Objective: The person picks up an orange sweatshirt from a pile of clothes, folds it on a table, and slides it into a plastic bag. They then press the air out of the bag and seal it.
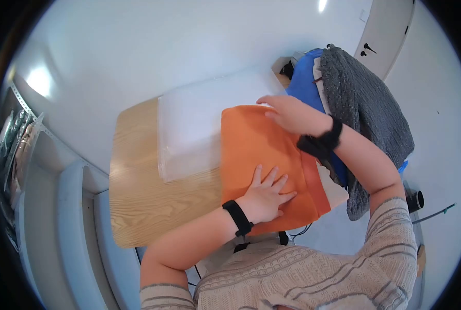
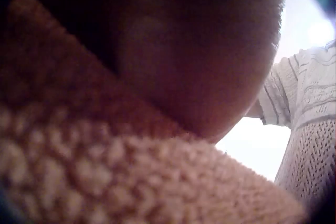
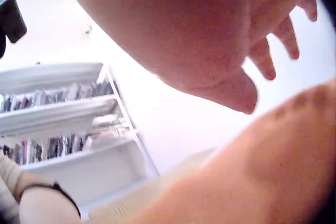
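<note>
A folded orange piece of cloth [image 1: 246, 137], perhaps a garment, lies at the right side of the wooden table [image 1: 147, 212]. My left hand [image 1: 264, 200] rests palm down on its near part, fingers spread. Over the far right edge of the cloth is my right hand [image 1: 292, 114], its fingers extended and loosely apart. In the right wrist view, the fingers of the right hand [image 3: 226, 40] show a gap above the orange cloth [image 3: 262, 166]. Close up in the left wrist view, the left hand [image 2: 205, 61] lies against the fuzzy cloth [image 2: 115, 176].
Flat clear plastic sheets or bags [image 1: 189, 132] lie on the table beyond the orange cloth. At the right is a heap with a dark grey knit garment [image 1: 359, 98] and a blue one [image 1: 303, 77]. Shelving [image 1: 73, 206] holding wrapped items [image 1: 16, 150] stands at the left.
</note>
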